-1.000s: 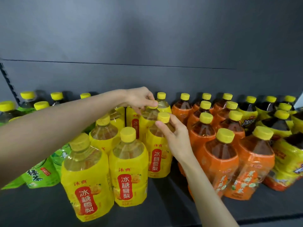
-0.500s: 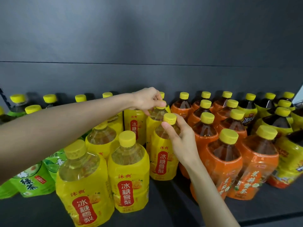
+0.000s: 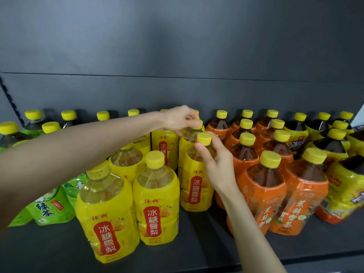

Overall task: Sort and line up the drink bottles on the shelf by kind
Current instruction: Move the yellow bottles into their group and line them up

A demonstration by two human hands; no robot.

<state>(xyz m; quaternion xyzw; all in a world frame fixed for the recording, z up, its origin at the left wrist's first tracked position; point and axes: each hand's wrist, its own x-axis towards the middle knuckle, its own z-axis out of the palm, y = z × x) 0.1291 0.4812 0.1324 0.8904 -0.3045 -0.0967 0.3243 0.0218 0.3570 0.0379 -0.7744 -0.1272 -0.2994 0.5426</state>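
You closed a gap on the shelf (image 3: pixel 197 243).
Your left hand (image 3: pixel 179 119) pinched the rear yellow bottle (image 3: pixel 187 136) by its cap, your right hand (image 3: pixel 218 164) gripped the front yellow bottle (image 3: pixel 194 192) by its neck; both had just slid right, beside the orange bottles (image 3: pixel 266 194), so that column looked nearly lined up.

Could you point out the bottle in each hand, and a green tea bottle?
Nearer yellow bottle (image 3: pixel 197 191), gripped by the right hand (image 3: pixel 220 168): head view, on its red label strip.
Farther yellow bottle (image 3: pixel 190 135), held by the left hand (image 3: pixel 178 120): head view, on its clear shoulder.
Green tea bottle (image 3: pixel 49 206): head view, on its green label.
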